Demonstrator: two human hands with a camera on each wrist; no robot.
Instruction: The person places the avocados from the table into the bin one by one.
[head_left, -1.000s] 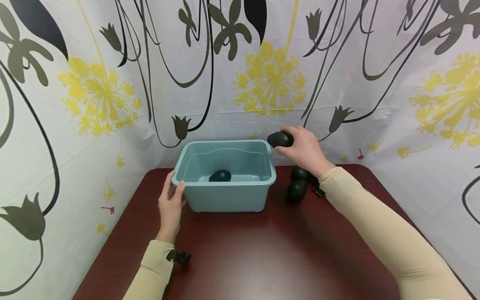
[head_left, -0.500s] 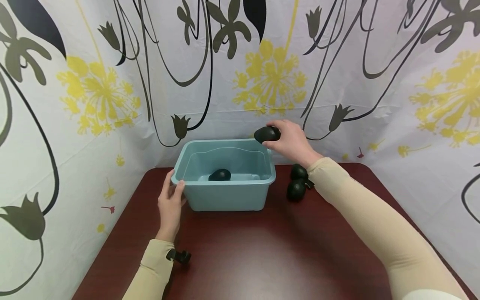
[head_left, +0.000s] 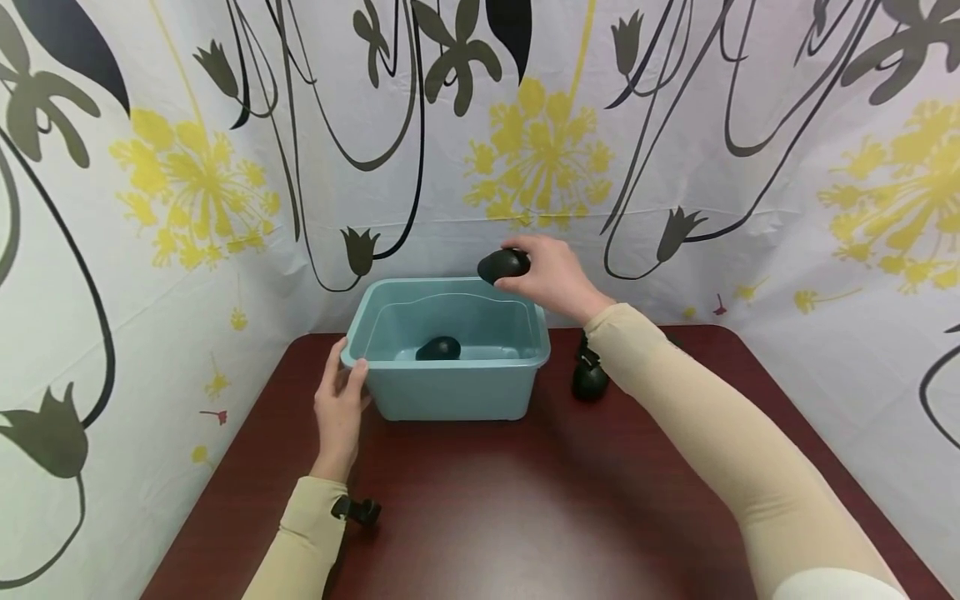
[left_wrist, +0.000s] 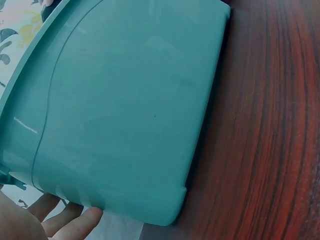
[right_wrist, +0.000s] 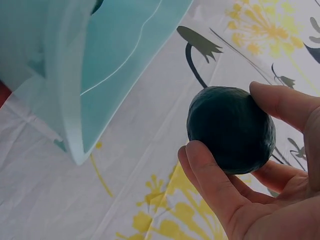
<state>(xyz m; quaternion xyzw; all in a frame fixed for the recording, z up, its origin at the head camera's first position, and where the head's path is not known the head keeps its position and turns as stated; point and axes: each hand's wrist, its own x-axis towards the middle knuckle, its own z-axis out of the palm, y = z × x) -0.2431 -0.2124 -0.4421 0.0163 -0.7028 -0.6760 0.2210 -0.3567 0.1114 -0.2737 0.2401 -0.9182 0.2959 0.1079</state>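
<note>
My right hand (head_left: 551,273) holds a dark green avocado (head_left: 503,265) between thumb and fingers, above the far right part of the rim of a blue-green plastic tub (head_left: 446,392). In the right wrist view, the avocado (right_wrist: 232,131) shows close up, with fingertips and thumb around it. A second avocado (head_left: 438,348) lies inside the tub on its floor. At the tub's left front corner, my left hand (head_left: 339,412) grips the wall, thumb on the front side. The left wrist view shows the fingers (left_wrist: 82,224) against the tub's end.
Right of the tub, another avocado (head_left: 590,381) lies on the dark red wooden table (head_left: 480,500); the right forearm partly covers more dark shapes behind it. A white cloth (head_left: 465,200) with flower prints hangs behind and at both sides.
My right hand has carried its avocado leftward, from beside the tub's right end to over its far right rim. The left hand and the avocado inside have stayed put.
</note>
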